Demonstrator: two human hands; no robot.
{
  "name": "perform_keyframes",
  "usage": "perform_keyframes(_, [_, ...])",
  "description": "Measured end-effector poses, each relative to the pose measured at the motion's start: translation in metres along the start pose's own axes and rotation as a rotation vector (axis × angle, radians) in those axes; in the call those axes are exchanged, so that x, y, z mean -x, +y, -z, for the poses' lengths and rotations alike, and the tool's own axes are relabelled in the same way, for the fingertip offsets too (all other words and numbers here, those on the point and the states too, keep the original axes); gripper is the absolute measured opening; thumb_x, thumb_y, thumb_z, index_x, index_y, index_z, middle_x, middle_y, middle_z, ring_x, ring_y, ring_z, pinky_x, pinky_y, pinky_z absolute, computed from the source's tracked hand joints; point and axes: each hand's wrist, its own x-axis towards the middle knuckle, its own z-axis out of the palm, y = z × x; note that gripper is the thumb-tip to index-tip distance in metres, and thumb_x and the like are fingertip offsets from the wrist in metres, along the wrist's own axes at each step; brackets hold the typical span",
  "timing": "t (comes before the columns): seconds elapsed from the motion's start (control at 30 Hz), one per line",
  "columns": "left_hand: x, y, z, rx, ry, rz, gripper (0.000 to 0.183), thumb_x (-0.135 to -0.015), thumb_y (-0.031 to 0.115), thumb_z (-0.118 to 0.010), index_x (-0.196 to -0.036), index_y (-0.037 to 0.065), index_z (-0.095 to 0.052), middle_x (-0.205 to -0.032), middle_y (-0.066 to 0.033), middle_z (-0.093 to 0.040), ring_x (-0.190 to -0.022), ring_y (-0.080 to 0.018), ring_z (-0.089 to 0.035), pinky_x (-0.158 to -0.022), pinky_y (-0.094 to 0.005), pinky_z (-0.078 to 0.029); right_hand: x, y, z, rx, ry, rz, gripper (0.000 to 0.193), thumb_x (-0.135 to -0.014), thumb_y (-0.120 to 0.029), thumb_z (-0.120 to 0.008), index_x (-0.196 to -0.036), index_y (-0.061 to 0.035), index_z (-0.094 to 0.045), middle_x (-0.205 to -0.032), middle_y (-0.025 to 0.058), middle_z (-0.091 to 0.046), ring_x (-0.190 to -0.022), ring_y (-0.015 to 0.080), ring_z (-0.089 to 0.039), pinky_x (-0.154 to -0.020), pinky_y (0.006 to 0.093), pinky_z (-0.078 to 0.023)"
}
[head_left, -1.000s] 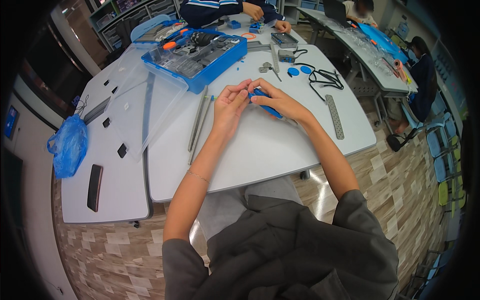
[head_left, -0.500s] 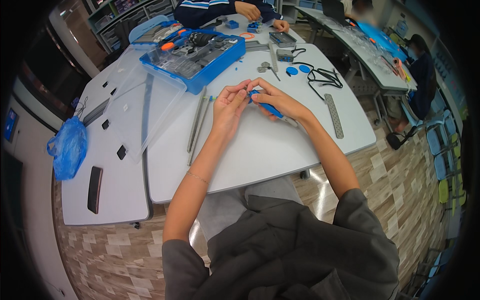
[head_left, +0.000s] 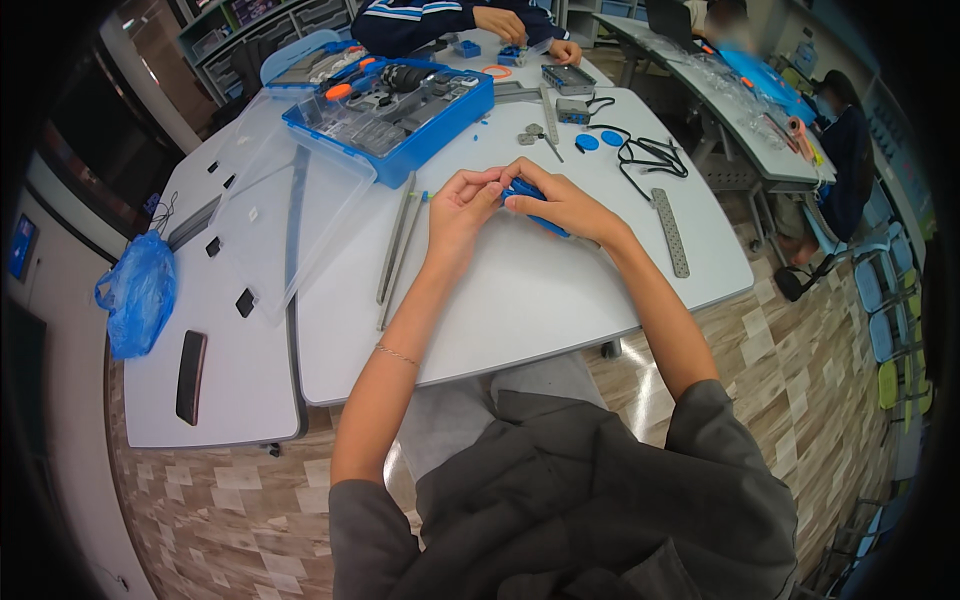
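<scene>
Over the near part of the white table, my two hands meet at the fingertips. My right hand is closed around a blue-handled tool; its working end is hidden by the fingers, so its exact kind is unclear. My left hand pinches at the tool's far end, and whatever small piece lies between those fingertips cannot be made out. Long grey metal bars lie just left of my left hand. To the right of my right hand lies a perforated grey metal strip.
A blue parts case with its clear lid stands far left. Black cables, blue discs and a grey box lie far right. A phone and blue bag are left. Another person's hands work opposite.
The blue-handled tool has turned slightly in my right hand, and its light grey end no longer shows past my palm. My left fingers have closed in a little. The view has barely shifted.
</scene>
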Motion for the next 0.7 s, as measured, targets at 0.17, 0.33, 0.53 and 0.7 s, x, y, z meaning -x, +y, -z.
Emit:
perform_keyframes(0.17, [-0.001,-0.008,0.002,-0.03,0.045,-0.026,0.017,-0.094,0.008,-0.065,-0.108,-0.001,-0.062,-0.116,-0.0125,-0.067,-0.103,-0.0157,-0.065,-0.089,-0.0282,-0.053,0.0,0.002,0.0,0.263,0.007,0.072,0.029,-0.093,-0.028,-0.06,-0.112,-0.0077,-0.051,-0.096,0.0171,-0.065,-0.083,0.0304,-0.063,-0.075,0.0389,-0.049])
perform_keyframes(0.33, [-0.001,-0.01,0.001,-0.144,0.136,-0.108,0.014,-0.092,0.004,-0.066,-0.105,-0.003,-0.063,-0.11,-0.014,-0.069,-0.101,-0.0162,-0.066,-0.088,-0.0274,-0.053,0.002,-0.005,-0.011,0.407,0.139,0.128,0.027,-0.093,-0.023,-0.058,-0.113,-0.0074,-0.051,-0.105,0.02,-0.064,-0.092,0.0418,-0.063,-0.078,0.0489,-0.05])
perform_keyframes(0.53, [0.001,-0.007,-0.009,-0.147,0.228,-0.191,0.011,-0.092,-0.001,-0.062,-0.102,-0.007,-0.061,-0.106,-0.0168,-0.068,-0.099,-0.0193,-0.068,-0.088,-0.0278,-0.055,-0.004,0.001,-0.022,0.564,0.277,0.088,0.026,-0.092,-0.022,-0.058,-0.113,-0.0084,-0.05,-0.107,0.0196,-0.062,-0.089,0.0412,-0.063,-0.077,0.0494,-0.05])
perform_keyframes(0.7, [0.01,0.004,-0.006,-0.063,0.309,-0.135,0.009,-0.095,-0.001,-0.056,-0.1,-0.008,-0.054,-0.109,-0.0221,-0.064,-0.099,-0.0283,-0.069,-0.088,-0.0335,-0.059,0.006,0.017,0.011,0.252,0.39,-0.043,0.024,-0.093,-0.023,-0.058,-0.11,-0.0071,-0.051,-0.092,0.0177,-0.063,-0.081,0.0342,-0.062,-0.075,0.042,-0.047])
